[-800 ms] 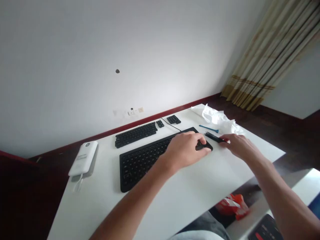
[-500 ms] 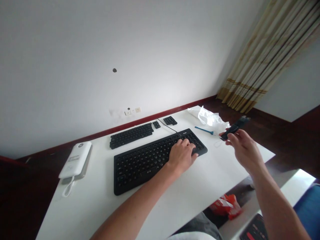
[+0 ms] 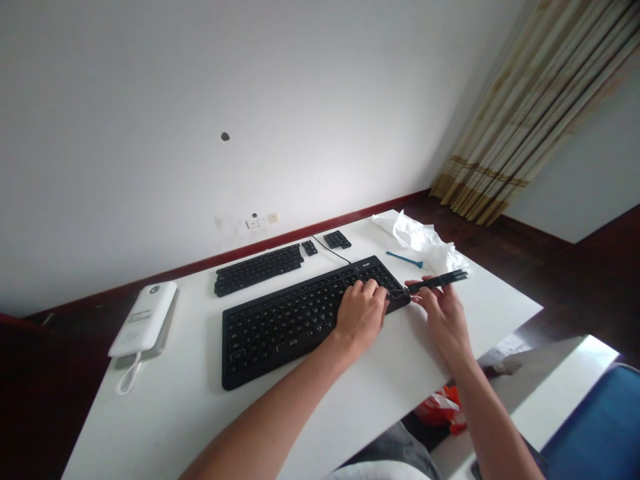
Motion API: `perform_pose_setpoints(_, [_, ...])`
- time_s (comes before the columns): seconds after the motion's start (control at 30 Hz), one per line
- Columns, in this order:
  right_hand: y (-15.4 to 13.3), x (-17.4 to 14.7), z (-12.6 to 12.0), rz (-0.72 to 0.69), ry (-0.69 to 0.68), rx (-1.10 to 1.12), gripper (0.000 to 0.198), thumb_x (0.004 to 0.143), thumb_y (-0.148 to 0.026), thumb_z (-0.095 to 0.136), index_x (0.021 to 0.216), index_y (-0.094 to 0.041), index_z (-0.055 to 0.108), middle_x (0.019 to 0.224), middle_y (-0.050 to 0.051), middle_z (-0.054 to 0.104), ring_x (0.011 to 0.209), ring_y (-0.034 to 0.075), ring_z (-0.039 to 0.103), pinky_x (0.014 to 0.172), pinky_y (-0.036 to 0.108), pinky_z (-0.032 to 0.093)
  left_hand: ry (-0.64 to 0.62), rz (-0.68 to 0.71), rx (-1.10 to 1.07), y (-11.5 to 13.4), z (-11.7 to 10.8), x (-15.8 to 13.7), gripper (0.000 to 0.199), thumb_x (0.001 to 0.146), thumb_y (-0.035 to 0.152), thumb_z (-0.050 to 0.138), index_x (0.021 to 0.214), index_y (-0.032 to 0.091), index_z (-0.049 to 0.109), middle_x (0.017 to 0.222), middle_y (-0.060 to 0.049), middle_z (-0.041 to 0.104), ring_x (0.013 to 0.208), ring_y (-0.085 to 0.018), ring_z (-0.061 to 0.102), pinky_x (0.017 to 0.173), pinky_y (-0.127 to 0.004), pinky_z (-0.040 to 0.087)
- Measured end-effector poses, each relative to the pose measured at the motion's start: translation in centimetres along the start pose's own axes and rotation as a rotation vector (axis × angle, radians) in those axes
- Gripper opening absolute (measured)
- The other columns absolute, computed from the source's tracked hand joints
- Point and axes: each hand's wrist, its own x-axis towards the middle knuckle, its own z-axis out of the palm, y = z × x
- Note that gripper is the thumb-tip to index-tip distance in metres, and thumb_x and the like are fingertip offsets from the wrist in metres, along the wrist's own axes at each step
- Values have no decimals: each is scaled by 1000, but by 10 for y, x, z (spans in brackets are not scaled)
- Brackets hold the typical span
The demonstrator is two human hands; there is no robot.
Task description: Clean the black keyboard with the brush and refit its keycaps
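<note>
A black keyboard (image 3: 295, 319) lies across the middle of the white table. Over its number-pad side is my left hand (image 3: 363, 308), fingers bent and drawn together, the thumb tucked in. Thin wire loops (image 3: 397, 293) reach to those fingertips; whether they pinch the wire is hidden. My right hand (image 3: 443, 313), just past the keyboard's right end, grips a black-handled wire keycap puller (image 3: 437, 281), held nearly level. Behind it lies a slim blue brush-like tool (image 3: 404, 259).
Behind the keyboard lie a large black key sheet (image 3: 257, 269) and two smaller ones (image 3: 337, 239) (image 3: 309, 248), with a cable (image 3: 331, 250) between. A white plastic bag (image 3: 420, 237) sits back right, a white power bank (image 3: 145, 319) at left. A red bag (image 3: 440, 408) is below the table edge.
My right hand has brought the keycap puller left and down to the keyboard's right end and turned it level. The left thumb has drawn in towards the fingers.
</note>
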Motion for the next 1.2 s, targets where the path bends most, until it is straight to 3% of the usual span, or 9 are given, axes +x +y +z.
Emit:
perform_pose_setpoints(0.4, [-8,-8,-3,55,-128,16,42,95,-60,64,114,-25,51,109,10,78,93,24,77,95,45,62,-25,12,-62,-6,3,4,20,101,29,58,118,20,65,113,-6,65,105,-22,60,91,-36,50])
perform_pose_setpoints(0.63, [-20,9,-8,107,-261,-64,52,90,-63,69,117,-22,53,103,13,81,92,29,79,91,48,64,-30,9,-106,-8,3,4,23,101,30,59,120,20,66,113,-6,66,106,-23,60,94,-37,50])
perform_pose_setpoints(0.8, [-44,23,-12,72,-429,-273,39,90,-52,71,114,-22,60,98,11,82,94,33,80,85,46,65,3,-16,-106,-6,5,2,21,100,30,60,117,21,68,111,-5,66,107,-24,59,94,-38,49])
perform_pose_setpoints(0.97, [-61,27,-4,16,-466,-472,23,94,-38,62,112,-25,61,93,6,82,88,31,81,80,43,65,19,-23,-112,-6,6,1,22,101,33,59,116,21,69,109,-5,67,106,-23,59,98,-38,49])
perform_pose_setpoints(1.2, [-62,42,10,131,-542,-425,18,88,-36,66,102,-25,64,79,3,81,77,30,81,70,42,68,16,-31,-106,-6,5,2,21,102,33,58,110,21,73,107,-5,69,102,-22,60,95,-37,50])
